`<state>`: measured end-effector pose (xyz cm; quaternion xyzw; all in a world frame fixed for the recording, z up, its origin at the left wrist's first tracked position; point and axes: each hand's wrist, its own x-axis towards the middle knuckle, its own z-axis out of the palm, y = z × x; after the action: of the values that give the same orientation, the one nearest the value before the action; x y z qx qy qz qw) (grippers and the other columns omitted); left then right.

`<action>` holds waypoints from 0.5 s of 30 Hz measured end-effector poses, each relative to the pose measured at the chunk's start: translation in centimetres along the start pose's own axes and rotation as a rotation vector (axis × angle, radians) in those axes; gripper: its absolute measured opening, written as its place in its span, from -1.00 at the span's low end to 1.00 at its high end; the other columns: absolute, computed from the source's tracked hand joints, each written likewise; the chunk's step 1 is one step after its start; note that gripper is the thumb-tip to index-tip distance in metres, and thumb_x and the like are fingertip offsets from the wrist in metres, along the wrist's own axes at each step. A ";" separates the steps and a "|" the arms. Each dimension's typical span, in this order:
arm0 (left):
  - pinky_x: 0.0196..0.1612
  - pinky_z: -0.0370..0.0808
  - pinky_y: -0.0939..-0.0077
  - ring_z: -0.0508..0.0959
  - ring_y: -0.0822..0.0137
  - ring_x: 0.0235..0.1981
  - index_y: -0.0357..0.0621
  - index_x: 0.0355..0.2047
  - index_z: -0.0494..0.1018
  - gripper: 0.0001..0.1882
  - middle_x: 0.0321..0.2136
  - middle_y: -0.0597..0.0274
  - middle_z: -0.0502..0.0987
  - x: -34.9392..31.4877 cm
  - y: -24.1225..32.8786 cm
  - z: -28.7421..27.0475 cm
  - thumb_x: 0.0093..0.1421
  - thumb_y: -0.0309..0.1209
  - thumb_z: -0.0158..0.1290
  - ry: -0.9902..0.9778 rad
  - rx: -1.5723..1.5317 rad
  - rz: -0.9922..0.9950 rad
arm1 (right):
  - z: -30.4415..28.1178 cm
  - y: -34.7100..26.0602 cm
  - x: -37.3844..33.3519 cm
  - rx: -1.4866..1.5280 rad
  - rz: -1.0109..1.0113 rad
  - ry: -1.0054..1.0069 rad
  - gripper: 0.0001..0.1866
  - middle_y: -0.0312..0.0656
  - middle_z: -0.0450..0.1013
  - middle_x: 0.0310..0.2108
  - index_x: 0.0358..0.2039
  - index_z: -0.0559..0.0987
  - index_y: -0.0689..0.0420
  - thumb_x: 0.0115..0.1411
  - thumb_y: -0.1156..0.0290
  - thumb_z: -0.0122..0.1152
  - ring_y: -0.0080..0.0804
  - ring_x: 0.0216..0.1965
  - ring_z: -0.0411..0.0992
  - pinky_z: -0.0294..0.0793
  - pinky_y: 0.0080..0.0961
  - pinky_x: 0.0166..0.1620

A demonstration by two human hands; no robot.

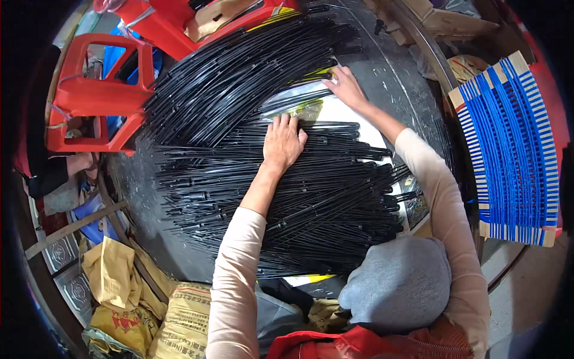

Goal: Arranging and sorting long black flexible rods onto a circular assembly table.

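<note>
Two heaps of long, thin black rods with thicker ends lie on a dark table, a far heap (221, 78) and a near heap (287, 197). My left hand (283, 143) rests palm down on the far edge of the near heap, its fingers stretched out. At the right end of the far heap, my right hand (347, 88) has its thumb and fingers closed around the dark end of one or more rods. How many rods it holds, I cannot tell. A white sheet (368, 128) shows between and beside the heaps, with clear plastic film (308, 110) near my left fingertips.
Red plastic stools (95, 90) stand at the far left. A seat woven with blue cord (508, 149) is at the right. Yellowish printed sacks (182, 317) lie at the lower left. A rounded grey knitted shape (400, 287) covers the table's near right edge.
</note>
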<state>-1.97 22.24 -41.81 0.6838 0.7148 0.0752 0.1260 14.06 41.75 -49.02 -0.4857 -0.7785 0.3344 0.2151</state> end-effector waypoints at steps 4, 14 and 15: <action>0.25 0.19 0.14 0.21 -0.05 0.20 -0.22 0.18 0.22 -0.31 0.14 -0.07 0.25 0.0 -0.1 -0.2 0.05 -0.28 0.16 0.276 -0.051 0.042 | -2.0 -1.6 -3.7 -0.144 -0.145 -0.126 -0.68 0.04 0.42 -0.18 -0.18 0.50 0.21 0.24 0.20 0.12 0.04 -0.06 0.41 0.43 -0.18 -0.05; 0.31 0.13 0.04 0.10 0.06 0.35 0.04 0.27 0.23 -0.42 0.33 -0.04 0.10 0.2 -0.5 1.0 0.23 -0.19 -0.16 0.036 0.055 0.031 | -2.6 -3.0 -10.4 -0.210 -0.375 -0.229 -0.75 0.02 0.50 -0.34 -0.30 0.52 0.21 0.29 0.28 -0.02 0.07 -0.21 0.47 0.47 -0.10 -0.09; 0.31 0.13 0.04 0.10 0.06 0.35 0.04 0.27 0.23 -0.42 0.33 -0.04 0.10 0.1 -0.5 1.0 0.23 -0.19 -0.16 0.016 0.066 0.024 | -2.8 -2.7 -10.2 -0.232 -0.337 -0.281 -0.75 0.02 0.50 -0.34 -0.30 0.52 0.21 0.29 0.28 -0.02 0.07 -0.21 0.47 0.47 -0.10 -0.09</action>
<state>-2.19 22.29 -42.95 0.6953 0.7098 0.0584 0.0966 18.70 32.58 -45.25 -0.3193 -0.9038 0.2665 0.1004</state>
